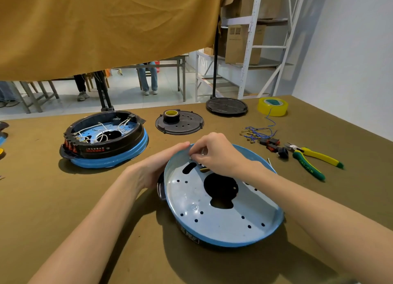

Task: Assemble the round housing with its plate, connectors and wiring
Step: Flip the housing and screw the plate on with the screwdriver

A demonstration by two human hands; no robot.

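Tilting the round housing (223, 209) up off the table (63, 230), open face toward us, far rim raised, we brace its left edge with the left hand (161, 166), fingers lying against the wall. The right hand (214, 153) pinches something small at the far rim, presumably a fastener. Beyond lie wires (257, 132) and pliers (312, 158).

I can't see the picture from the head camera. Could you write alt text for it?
A person tilts a blue round housing on a brown table, the left hand steadying its rim while the right hand pinches a small part at its far inner edge. Beyond lie a wired housing, pliers, blue wires and yellow tape.
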